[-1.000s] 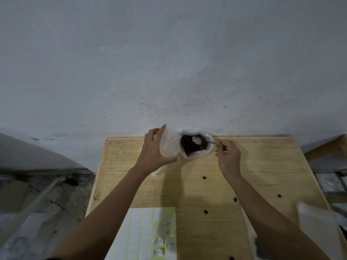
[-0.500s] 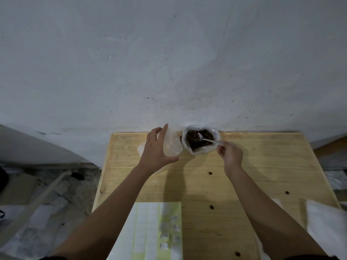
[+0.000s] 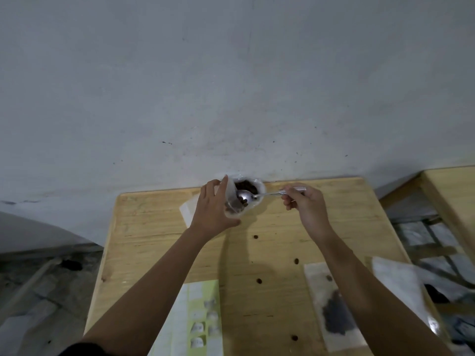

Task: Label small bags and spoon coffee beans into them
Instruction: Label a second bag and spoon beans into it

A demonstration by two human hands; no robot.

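Observation:
My left hand [image 3: 211, 209] holds a small clear bag [image 3: 232, 204] open and tilted, with some dark coffee beans inside it. My right hand [image 3: 305, 207] grips the handle of a metal spoon [image 3: 259, 195]. The spoon's bowl carries beans and sits at the small bag's mouth. Just behind stands the big white bag of coffee beans [image 3: 253, 186], open at the far edge of the wooden table [image 3: 282, 240]. A sheet of labels [image 3: 198, 317] lies at the near edge between my arms.
A flat filled bag with dark beans [image 3: 331, 312] lies near right, partly under my right arm. White bags [image 3: 395, 286] lie at the right edge. A flat white bag [image 3: 187, 209] lies behind my left hand. The grey wall rises right behind the table.
The spoon has come out of the big bag with beans and moved left to the small bag's mouth. My left hand brought the small bag in front of the big bag.

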